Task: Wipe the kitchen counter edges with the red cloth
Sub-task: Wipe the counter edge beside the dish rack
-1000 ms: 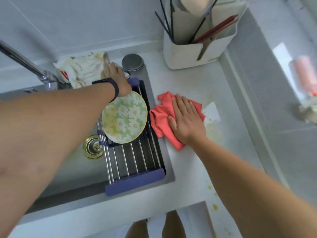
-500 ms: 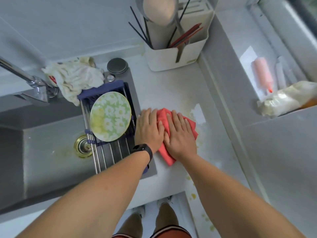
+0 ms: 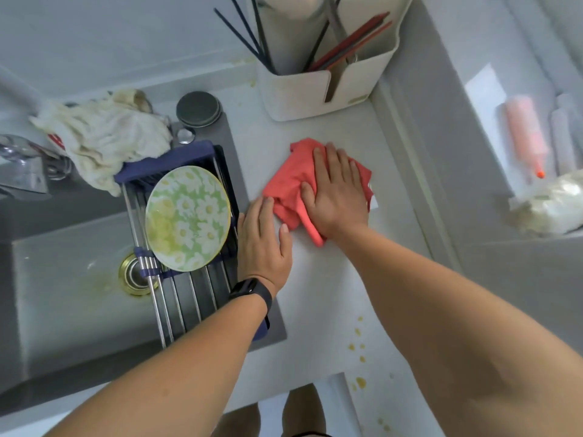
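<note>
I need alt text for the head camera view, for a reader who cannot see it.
A person's right hand presses a red cloth flat on a white counter, the left hand resting beside it. To the left, a flowered plate sits on a rack over the sink.

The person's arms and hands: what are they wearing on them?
Both forearms are bare, with no sleeves in view and no gloves. The left hand has a black band with a dark rectangular face, like a fitness tracker, around its wrist. The right hand and its wrist carry nothing; no rings show on either.
</note>
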A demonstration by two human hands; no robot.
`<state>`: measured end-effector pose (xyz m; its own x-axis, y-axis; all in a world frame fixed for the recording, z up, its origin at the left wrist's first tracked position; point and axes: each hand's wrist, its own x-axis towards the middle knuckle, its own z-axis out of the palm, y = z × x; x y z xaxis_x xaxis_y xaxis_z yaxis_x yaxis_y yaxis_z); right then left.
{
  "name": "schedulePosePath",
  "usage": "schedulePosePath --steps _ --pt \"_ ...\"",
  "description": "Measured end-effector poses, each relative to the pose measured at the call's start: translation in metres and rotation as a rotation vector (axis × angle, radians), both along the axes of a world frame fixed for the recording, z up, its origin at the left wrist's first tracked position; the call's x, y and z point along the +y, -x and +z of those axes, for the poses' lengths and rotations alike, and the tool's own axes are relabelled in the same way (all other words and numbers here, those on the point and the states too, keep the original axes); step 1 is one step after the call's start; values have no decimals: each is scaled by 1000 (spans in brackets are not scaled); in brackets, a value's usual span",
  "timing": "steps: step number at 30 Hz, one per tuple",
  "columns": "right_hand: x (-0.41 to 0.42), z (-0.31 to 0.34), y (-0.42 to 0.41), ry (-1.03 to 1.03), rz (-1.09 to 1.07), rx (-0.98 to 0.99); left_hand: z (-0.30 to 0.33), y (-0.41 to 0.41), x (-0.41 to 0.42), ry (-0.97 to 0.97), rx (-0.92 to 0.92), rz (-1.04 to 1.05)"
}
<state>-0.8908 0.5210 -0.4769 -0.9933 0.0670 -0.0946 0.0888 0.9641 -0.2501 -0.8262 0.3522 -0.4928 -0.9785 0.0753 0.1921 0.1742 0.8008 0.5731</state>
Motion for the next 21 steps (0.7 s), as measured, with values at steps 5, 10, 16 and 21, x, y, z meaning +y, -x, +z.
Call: schedulePosePath --steps 5,10,16,21 --pt "-5 -5 24 -3 -43 20 -5 0 -1 64 12 -19" --pt "-9 -1 11 30 -60 -10 -6 1 -2 36 51 -18" --pt "1 2 -90 16 -105 -25 -5 0 -4 19 19 -49" --pt "14 17 -139 -19 -288 -50 1 -2 -5 10 15 -96"
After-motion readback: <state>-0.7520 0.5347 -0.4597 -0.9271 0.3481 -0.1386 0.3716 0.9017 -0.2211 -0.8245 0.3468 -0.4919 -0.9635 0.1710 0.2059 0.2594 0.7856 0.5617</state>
